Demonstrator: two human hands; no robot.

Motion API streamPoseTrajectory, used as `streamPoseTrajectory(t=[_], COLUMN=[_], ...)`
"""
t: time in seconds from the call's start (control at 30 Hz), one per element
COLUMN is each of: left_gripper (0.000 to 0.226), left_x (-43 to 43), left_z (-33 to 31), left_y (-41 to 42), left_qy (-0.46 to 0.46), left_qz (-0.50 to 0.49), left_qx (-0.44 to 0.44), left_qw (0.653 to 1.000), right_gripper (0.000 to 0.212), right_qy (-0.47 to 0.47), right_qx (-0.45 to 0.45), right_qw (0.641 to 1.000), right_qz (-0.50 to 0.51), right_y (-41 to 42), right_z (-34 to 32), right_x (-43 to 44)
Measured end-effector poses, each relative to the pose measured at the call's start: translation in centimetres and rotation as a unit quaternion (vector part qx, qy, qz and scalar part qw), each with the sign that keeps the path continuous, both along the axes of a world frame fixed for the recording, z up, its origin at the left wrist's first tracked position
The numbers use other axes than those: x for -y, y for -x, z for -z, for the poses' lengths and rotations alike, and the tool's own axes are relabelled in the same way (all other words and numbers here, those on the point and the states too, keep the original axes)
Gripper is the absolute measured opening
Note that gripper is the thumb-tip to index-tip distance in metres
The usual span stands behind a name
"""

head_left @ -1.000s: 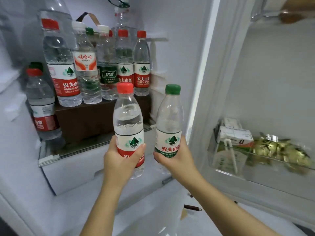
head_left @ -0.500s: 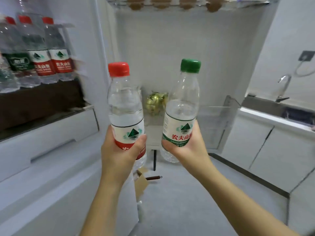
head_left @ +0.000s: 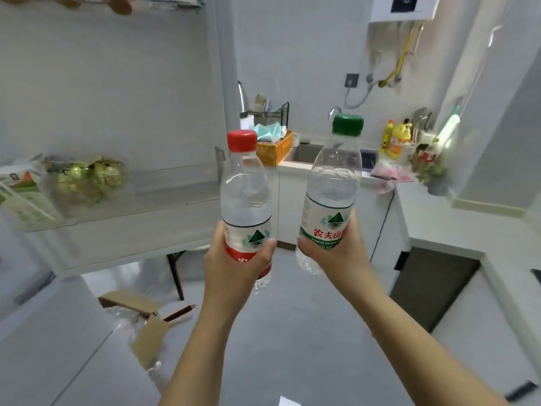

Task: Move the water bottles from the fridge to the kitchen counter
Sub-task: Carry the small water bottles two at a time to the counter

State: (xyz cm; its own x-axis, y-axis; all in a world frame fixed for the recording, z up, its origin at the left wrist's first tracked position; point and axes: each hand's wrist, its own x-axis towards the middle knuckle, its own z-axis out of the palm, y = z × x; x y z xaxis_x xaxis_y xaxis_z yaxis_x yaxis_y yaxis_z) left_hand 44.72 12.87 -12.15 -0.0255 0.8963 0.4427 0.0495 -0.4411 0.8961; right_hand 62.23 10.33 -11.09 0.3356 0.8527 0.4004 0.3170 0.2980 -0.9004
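Bottles of water stand upright in the air, one in each hand, over the grey floor. The left hand (head_left: 234,263) wraps its fingers around the label of the red-capped bottle (head_left: 245,197); the right hand (head_left: 336,253) grips the green-capped bottle (head_left: 332,189) low down. Left of them hangs the open fridge door (head_left: 117,98). Far behind runs the kitchen counter (head_left: 439,218), with an orange basket (head_left: 275,149) by the sink (head_left: 307,153).

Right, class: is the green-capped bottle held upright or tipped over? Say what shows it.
Upright, leaning slightly. The green-capped bottle has its cap on top, and the right hand grips its labelled lower part.
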Motion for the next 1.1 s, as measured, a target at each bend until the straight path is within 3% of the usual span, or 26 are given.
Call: streamPoseTrajectory(t=[0.27, 0.57, 1.1], left_gripper=[0.043, 0.044, 0.046], left_x=[-3.1, -12.0, -19.7], left_z=[0.8, 1.5, 2.1], left_y=[-10.4, -20.6, -33.3], left_qy=[0.023, 0.044, 0.058], left_qz=[0.150, 0.253, 0.344], left_qx=[-0.005, -0.007, -0.011], left_qw=[0.988, 0.966, 0.937], right_gripper=[0.067, 0.061, 0.065], right_qy=[0.002, 0.023, 0.036], right_qx=[0.017, 0.007, -0.028], right_qw=[0.993, 0.978, 0.950], right_qz=[0.118, 0.207, 0.308], right_y=[-9.4, -18.3, -28.9], right_z=[1.4, 2.9, 4.7], right_x=[0.7, -5.2, -10.8])
